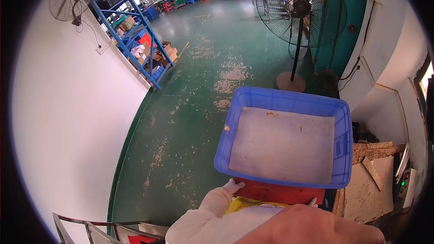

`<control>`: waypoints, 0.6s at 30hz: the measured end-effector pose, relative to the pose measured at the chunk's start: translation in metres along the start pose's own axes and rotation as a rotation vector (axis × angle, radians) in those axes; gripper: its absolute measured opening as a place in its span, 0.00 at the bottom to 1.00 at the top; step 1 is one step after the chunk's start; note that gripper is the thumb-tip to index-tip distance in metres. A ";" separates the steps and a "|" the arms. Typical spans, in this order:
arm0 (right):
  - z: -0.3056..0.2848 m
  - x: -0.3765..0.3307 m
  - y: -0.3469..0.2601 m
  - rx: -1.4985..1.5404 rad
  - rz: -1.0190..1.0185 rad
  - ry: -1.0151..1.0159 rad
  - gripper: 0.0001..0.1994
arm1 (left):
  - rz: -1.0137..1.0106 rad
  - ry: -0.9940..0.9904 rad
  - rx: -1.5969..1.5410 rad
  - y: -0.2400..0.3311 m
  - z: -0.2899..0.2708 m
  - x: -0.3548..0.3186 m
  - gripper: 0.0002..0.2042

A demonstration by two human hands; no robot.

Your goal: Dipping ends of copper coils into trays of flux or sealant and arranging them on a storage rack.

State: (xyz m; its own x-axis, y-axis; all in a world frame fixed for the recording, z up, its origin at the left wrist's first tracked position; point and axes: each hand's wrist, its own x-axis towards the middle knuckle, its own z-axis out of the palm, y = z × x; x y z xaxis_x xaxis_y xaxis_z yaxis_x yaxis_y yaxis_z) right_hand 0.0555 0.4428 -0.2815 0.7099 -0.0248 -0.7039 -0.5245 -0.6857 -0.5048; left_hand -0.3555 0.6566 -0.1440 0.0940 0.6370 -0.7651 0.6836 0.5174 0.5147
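Note:
A blue plastic crate [343, 122] sits in front of my chest, with a flat grey board [282, 144] covering its bottom. It rests on a red crate [278, 193], of which only the near edge shows. My left hand [233, 185], in a white glove, grips the red crate's near left corner. Only the gloved fingertips of my right hand [313, 203] show, at the red crate's near right corner. My sleeve and shoulder hide the rest of both arms.
A tall black standing fan [299, 13] stands on the worn green floor [194, 108] ahead. Blue shelving [135, 40] with boxes lines the white left wall. Broken wooden boards [370, 185] lie at right. A metal frame [90, 230] is at lower left. A person in orange sits far back.

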 end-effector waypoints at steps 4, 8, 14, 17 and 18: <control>-0.006 -0.002 -0.006 -0.025 -0.038 -0.036 0.31 | -0.018 0.085 0.021 -0.056 0.024 0.030 0.44; -0.010 0.000 -0.018 -0.074 -0.031 -0.111 0.30 | 0.048 0.121 -0.093 -0.073 0.041 0.022 0.43; -0.003 0.028 -0.033 0.086 -0.211 -0.279 0.31 | -0.047 0.127 -0.334 -0.045 0.057 -0.013 0.40; 0.010 0.035 -0.056 0.149 -0.170 -0.388 0.33 | -0.081 0.175 -0.273 -0.040 0.057 -0.013 0.44; 0.009 0.038 -0.065 0.150 -0.168 -0.383 0.33 | -0.081 0.169 -0.271 -0.046 0.064 -0.001 0.44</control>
State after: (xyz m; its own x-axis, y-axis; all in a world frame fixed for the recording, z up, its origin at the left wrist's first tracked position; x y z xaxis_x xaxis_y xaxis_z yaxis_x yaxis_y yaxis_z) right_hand 0.1123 0.4933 -0.2797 0.5808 0.3688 -0.7257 -0.4986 -0.5435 -0.6753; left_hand -0.3412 0.5953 -0.1916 -0.0898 0.6619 -0.7442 0.4641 0.6889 0.5568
